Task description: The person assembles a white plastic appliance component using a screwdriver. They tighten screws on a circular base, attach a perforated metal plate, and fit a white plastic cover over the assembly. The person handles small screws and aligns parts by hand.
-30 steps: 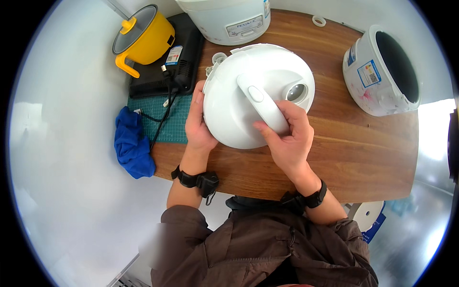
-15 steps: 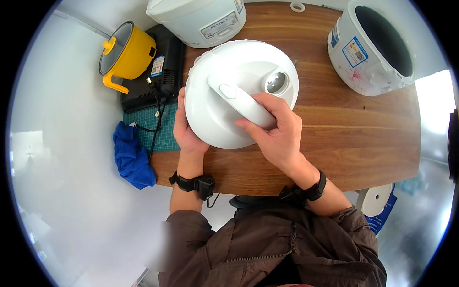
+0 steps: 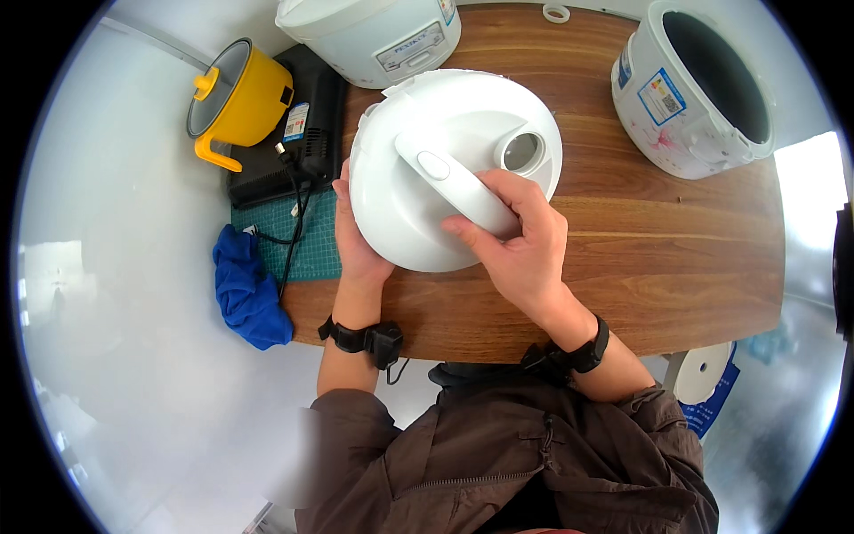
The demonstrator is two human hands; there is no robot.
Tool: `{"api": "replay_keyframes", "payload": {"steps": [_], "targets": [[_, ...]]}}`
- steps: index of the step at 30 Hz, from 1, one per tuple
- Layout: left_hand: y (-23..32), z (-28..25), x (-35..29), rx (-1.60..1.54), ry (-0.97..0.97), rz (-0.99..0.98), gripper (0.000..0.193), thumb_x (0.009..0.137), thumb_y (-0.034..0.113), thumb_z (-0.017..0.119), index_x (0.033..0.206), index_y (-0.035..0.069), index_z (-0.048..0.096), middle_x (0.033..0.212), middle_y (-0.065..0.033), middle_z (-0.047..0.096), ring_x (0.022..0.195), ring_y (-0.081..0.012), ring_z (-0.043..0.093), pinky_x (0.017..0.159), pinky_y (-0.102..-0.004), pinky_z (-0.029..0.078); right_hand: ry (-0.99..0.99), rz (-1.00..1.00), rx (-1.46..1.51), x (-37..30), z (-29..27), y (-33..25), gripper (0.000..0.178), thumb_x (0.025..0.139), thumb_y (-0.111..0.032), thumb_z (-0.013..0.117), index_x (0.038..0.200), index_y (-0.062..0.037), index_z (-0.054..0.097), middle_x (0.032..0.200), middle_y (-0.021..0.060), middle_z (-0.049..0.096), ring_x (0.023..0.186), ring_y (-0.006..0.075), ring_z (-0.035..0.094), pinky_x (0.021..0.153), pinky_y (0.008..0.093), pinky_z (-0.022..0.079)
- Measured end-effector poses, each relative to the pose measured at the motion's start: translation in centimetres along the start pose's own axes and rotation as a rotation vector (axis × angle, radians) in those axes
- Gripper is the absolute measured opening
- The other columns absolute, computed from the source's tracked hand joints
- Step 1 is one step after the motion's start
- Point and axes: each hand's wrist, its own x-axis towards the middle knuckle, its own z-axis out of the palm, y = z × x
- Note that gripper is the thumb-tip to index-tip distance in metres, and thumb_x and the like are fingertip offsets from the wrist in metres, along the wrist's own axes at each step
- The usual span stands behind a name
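Note:
Between my hands is a round white rice cooker lid, its outer face toward me, raised over the near part of the table. My right hand is closed round the lower right end of its long handle, thumb on one side and fingers on the other. My left hand holds the lid's left edge from below; its fingers are partly hidden behind the rim. Near the right hand's knuckles, a round vent opening in the lid shows grey inside. The lid's underside is out of sight.
A white rice cooker stands behind the lid. At the right is an open, flower-printed cooker body. A yellow pot rests on a black device at the left, near a green mat, cables and a blue cloth.
The lid and both hands have shifted slightly right, and the lid is tilted a little differently. The vent opening showed a pierced metallic surface before; now it shows plain grey.

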Motion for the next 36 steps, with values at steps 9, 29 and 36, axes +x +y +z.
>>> {"api": "replay_keyframes", "payload": {"steps": [9,29,36], "targets": [[0.5,1.4,0.5,0.178,-0.042,0.137,0.068,0.092,0.03,0.076,0.144,0.002,0.042,0.134,-0.0094,0.06,0.119,-0.0185,0.061,0.102,-0.0331,0.051,0.133,0.07,0.216,-0.3,-1.9,1.1,0.049,0.083,-0.01,0.084,0.121,0.0014,0.057,0.104,0.0104,0.068,0.091,0.0139,0.066,0.077,0.0283,0.056],[-0.2,2.0,0.3,0.322,-0.014,0.076,0.078,0.074,0.02,0.091,0.137,0.006,0.047,0.119,-0.0113,0.065,0.103,-0.0218,0.068,0.091,-0.0353,0.058,0.281,0.332,0.438,1.5,-3.6,1.2,0.038,0.094,-0.017,0.074,0.122,-0.0004,0.055,0.091,0.004,0.066,0.066,0.0048,0.054,0.055,0.0186,0.044],[-0.1,3.0,0.4,0.422,0.15,0.056,0.061,0.082,0.006,0.082,0.135,0.006,0.051,0.114,-0.0038,0.064,0.103,-0.0143,0.064,0.09,-0.0304,0.054,0.195,0.26,0.33,0.9,-2.4,0.4,0.04,0.09,-0.013,0.078,0.121,0.0002,0.056,0.093,0.0045,0.066,0.074,0.0059,0.058,0.057,0.019,0.047]]}}
